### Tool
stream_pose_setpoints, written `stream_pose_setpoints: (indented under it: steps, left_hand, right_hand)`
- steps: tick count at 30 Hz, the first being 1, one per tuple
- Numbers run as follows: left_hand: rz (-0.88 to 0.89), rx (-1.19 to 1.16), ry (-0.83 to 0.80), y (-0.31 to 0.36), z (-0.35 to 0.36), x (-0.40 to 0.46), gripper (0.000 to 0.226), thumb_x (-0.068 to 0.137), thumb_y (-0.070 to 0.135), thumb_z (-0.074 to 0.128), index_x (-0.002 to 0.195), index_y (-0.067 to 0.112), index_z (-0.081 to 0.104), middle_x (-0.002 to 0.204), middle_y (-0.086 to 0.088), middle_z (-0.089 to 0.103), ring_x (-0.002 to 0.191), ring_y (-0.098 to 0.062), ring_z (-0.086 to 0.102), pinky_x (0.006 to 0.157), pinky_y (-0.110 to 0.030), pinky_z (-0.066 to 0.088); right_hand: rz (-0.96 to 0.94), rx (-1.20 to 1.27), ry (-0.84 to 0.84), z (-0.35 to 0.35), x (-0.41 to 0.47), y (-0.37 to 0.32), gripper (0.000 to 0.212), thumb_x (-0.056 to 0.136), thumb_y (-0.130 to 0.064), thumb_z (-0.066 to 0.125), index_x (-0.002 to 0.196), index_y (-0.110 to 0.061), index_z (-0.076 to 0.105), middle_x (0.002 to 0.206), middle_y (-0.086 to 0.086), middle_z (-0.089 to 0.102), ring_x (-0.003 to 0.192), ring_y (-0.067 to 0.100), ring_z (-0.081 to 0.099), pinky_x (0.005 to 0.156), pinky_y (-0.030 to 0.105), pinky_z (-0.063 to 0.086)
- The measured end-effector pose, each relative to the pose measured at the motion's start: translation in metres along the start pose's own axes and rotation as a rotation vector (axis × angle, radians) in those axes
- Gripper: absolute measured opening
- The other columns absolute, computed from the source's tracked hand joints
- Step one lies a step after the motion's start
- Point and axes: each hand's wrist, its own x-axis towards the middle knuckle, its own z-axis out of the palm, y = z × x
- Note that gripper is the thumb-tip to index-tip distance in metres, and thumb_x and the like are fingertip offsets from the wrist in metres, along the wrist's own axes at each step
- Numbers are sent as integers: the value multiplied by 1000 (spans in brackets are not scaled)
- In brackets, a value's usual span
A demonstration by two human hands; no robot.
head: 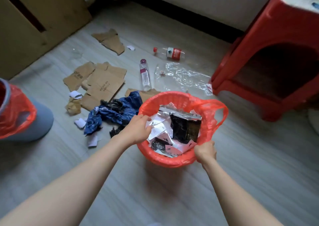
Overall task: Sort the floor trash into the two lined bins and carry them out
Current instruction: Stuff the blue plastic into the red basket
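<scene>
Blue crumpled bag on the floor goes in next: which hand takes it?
Left. The left hand rests over the bin's near-left rim, right beside the blue bag. The right hand grips the red liner at the near-right rim, farther from the bag, and steadies the bin.

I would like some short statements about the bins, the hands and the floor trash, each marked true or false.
1. The right hand grips the near rim of the round bin with the red plastic liner. True.
2. The left hand holds a plastic bottle. False: it is at a white paper scrap in that bin.
3. Both clear plastic bottles, the red-capped and the purple-capped, lie on the floor. True.
4. The torn brown cardboard pieces are in the bin. False: they lie on the floor.
</scene>
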Motion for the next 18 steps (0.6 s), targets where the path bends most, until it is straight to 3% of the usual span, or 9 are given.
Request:
stream_pose_setpoints:
  steps: [4,10,18]
  left_hand:
    - [10,29,-79,11,-29,-22,41,94,21,43,133,7,46,137,-12,47,130,-25,39,110,-36,31]
    - [26,-83,-123,23,-80,-77,41,95,24,43,133,10,46,137,-10,50,125,-23,47,102,-32,36]
    - [-34,-125,-164,-25,-152,-152,40,97,24,44,136,13,43,141,-6,45,130,-22,43,106,-31,33]
  right_hand:
    - [-42,-88,12,-8,-44,4,46,91,-19,47,132,-1,35,131,26,49,120,42,48,95,42,42]
    - [-305,-268,-58,-41,-114,-35,42,90,-13,45,131,-3,41,130,23,51,121,39,48,95,39,40]
    - [-392,-373,-140,-41,-199,-85,44,94,-21,44,135,-5,37,134,20,51,123,37,48,98,38,39]
